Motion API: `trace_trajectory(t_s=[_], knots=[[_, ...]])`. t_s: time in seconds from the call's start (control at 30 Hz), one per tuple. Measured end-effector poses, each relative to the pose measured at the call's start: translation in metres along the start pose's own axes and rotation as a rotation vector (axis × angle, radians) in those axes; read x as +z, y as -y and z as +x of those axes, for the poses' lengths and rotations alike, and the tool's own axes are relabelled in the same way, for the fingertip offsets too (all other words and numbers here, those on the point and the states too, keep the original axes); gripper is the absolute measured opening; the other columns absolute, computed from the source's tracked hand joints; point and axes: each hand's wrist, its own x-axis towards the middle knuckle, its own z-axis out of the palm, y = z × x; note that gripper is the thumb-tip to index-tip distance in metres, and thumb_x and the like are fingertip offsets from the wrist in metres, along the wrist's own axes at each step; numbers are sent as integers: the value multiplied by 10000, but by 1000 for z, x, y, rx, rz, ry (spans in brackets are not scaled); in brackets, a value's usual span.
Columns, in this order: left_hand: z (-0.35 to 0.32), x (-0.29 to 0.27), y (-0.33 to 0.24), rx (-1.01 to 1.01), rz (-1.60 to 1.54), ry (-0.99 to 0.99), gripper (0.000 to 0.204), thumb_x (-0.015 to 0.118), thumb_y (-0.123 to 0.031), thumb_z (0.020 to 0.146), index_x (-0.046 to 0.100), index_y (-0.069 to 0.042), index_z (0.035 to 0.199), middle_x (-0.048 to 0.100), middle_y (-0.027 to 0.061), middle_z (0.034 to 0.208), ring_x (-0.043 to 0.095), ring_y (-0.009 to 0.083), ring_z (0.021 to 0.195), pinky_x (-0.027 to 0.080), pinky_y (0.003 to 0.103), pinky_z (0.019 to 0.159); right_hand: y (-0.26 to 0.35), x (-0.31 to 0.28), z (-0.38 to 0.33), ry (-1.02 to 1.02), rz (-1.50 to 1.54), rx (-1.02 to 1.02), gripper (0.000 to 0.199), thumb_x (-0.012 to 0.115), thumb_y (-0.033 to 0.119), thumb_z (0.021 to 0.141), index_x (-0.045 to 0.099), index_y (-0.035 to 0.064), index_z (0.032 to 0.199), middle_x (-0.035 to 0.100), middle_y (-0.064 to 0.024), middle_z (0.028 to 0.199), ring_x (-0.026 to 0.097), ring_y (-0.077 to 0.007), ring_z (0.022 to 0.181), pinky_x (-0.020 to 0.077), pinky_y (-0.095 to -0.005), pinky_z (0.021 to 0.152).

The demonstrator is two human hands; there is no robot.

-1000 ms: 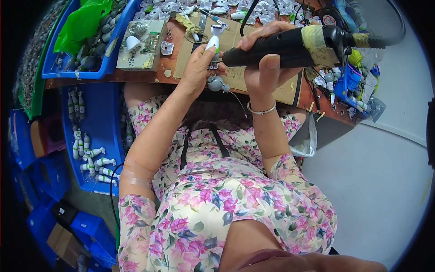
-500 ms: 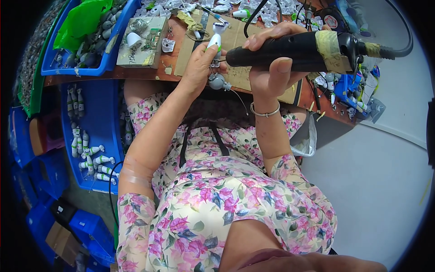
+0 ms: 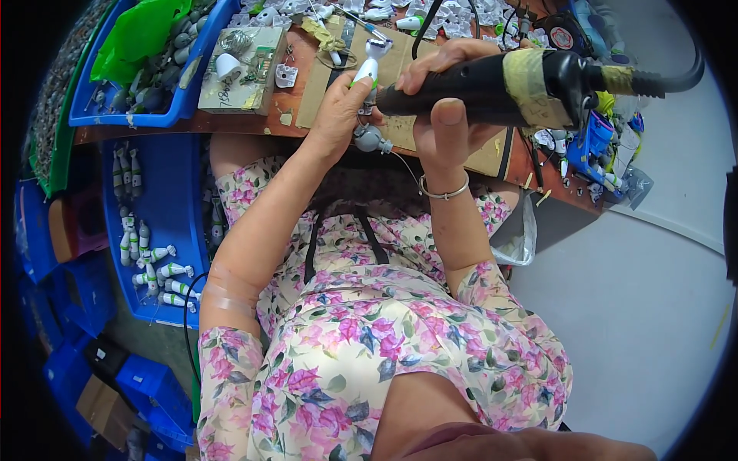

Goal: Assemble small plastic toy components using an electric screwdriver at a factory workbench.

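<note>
Shifted slightly toward nine o'clock, the black electric screwdriver (image 3: pixel 473 96) is held in the half-curled right hand (image 3: pixel 446 138), its nose (image 3: pixel 389 100) beside the white-and-green plastic housing (image 3: pixel 368 71) pinched by the left hand (image 3: pixel 338 111) at twelve o'clock, apparently for steadiness.

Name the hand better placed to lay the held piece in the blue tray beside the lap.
Likely the left hand: it holds the piece, nearer the tray; the right hand grips the black tool.
</note>
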Motion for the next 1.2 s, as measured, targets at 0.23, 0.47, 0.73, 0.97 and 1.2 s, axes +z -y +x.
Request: trace_trajectory(t_s=[0.23,0.47,0.73,0.97,1.2], knots=[[2,-2,3,-1,-49,15,336,511,-304,949,456,-9,1101,564,60,924,601,114,650,541,279,606,1,-12,7,18,23,-21,591,699,413,788,386,1,1072,479,-102,886,555,-191,679,502,-352,622],[3,-4,3,-32,-62,-1,329,495,-299,957,444,-8,1103,570,75,951,608,122,655,550,290,598,-6,-9,4,-28,17,-41,572,695,407,796,395,-3,1059,475,-96,872,564,-190,684,502,-354,614],[6,-10,5,-50,-66,21,337,489,-314,958,445,-7,1089,564,72,942,612,125,663,557,292,601,-10,-6,-2,-62,40,-5,602,728,437,770,405,3,1033,484,-82,864,576,-184,682,510,-354,618],[2,-5,2,-41,-13,10,366,497,-315,954,430,-9,1142,563,70,962,606,117,680,547,276,599,-14,-5,0,-158,-4,-57,603,720,447,774,405,7,1039,503,-87,832,573,-191,677,508,-355,609],[3,-7,3,-43,-19,5,361,504,-307,952,431,-16,1154,574,76,973,603,115,695,540,271,611,-10,-12,3,-107,-34,-54,592,687,469,792,403,0,1015,507,-99,788,564,-191,656,506,-342,594]])
